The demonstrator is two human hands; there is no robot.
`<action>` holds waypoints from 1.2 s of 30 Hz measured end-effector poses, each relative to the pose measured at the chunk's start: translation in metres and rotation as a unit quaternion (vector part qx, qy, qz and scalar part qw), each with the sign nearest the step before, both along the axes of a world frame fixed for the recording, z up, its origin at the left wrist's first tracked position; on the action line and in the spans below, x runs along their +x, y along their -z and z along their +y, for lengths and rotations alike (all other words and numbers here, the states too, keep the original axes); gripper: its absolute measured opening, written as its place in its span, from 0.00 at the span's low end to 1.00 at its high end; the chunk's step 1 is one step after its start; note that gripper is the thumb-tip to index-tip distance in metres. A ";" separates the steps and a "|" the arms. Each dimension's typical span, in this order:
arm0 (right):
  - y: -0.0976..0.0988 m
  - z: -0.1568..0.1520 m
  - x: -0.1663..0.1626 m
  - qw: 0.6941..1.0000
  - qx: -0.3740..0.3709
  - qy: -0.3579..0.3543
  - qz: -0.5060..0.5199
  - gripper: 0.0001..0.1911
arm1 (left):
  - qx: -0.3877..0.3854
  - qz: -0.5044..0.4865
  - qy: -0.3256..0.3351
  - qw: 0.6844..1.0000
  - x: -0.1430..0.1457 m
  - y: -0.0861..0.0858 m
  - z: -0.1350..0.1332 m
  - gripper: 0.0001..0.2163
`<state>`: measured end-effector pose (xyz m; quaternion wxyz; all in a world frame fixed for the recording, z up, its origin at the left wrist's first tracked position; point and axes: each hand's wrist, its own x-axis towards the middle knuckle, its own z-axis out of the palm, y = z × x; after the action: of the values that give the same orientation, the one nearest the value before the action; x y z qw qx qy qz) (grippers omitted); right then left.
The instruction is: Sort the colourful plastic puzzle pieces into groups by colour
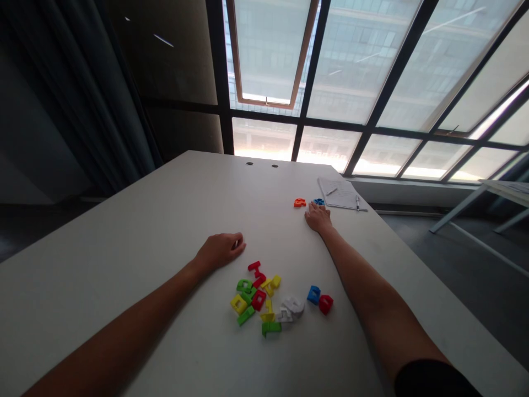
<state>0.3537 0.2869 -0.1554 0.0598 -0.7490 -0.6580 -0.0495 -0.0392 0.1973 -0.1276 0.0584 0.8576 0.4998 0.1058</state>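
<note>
My right hand reaches far across the table, its fingers bent down on blue plastic pieces and partly covering them. Just left of these lies an orange plastic piece. My left hand rests on the table, loosely curled, with nothing visible in it. Nearer to me is a loose pile of small letter- or number-shaped plastic pieces: red, green, yellow and white. A blue piece and a red piece lie together to the pile's right.
The white table stretches toward the windows. Papers with a pen lie near its right edge, beyond my right hand. Two round holes sit near the far edge. Another table stands at the right, a dark curtain at the left.
</note>
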 end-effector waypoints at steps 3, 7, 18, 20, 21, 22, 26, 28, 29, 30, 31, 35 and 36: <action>0.000 0.002 0.001 1.000 -0.005 0.008 0.003 0.32 | 0.006 -0.003 0.000 1.000 0.000 0.000 0.000 0.13; -0.001 0.001 -0.001 1.000 0.001 0.017 0.005 0.33 | 0.007 -0.003 0.000 1.000 0.000 -0.001 -0.001 0.13; -0.005 -0.018 -0.012 0.999 0.039 0.028 0.019 0.26 | -0.003 -0.002 0.000 1.000 -0.001 -0.001 -0.001 0.14; -0.006 -0.029 -0.016 0.999 0.035 0.016 0.021 0.23 | -0.005 -0.006 0.004 1.000 -0.002 -0.001 0.000 0.14; -0.005 -0.036 -0.018 0.999 0.031 0.009 0.020 0.22 | -0.004 -0.008 0.006 1.000 -0.002 -0.001 -0.001 0.14; -0.005 -0.044 -0.020 0.999 0.029 0.001 0.019 0.21 | -0.003 -0.011 0.007 1.000 -0.002 -0.001 -0.001 0.13; -0.003 -0.088 -0.021 0.995 0.009 -0.095 0.040 0.24 | 0.001 -0.023 0.012 1.000 -0.003 -0.001 -0.002 0.13; -0.008 -0.113 -0.015 0.979 -0.022 -0.181 0.089 0.25 | -0.002 -0.027 0.011 1.000 -0.003 -0.002 -0.003 0.13; -0.013 -0.124 -0.011 0.964 -0.047 -0.229 0.128 0.26 | -0.004 -0.028 0.009 1.000 -0.002 -0.002 -0.003 0.13; -0.020 -0.135 -0.006 0.941 -0.089 -0.277 0.170 0.27 | -0.006 -0.028 0.007 1.000 -0.002 -0.002 -0.003 0.13; -0.028 -0.143 -0.002 0.916 -0.136 -0.314 0.209 0.27 | -0.007 -0.027 0.005 1.000 -0.002 -0.002 -0.003 0.13; -0.060 -0.162 0.004 0.838 -0.284 -0.389 0.257 0.25 | -0.005 -0.024 0.002 1.000 -0.002 -0.002 -0.003 0.14; -0.066 -0.164 0.002 0.829 -0.301 -0.398 0.254 0.22 | -0.003 -0.025 0.003 1.000 -0.002 -0.001 -0.002 0.14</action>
<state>0.3558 0.1232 -0.0894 0.0108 -0.3897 -0.8427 0.3713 -0.0414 0.1949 -0.1263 0.0735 0.8563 0.4957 0.1252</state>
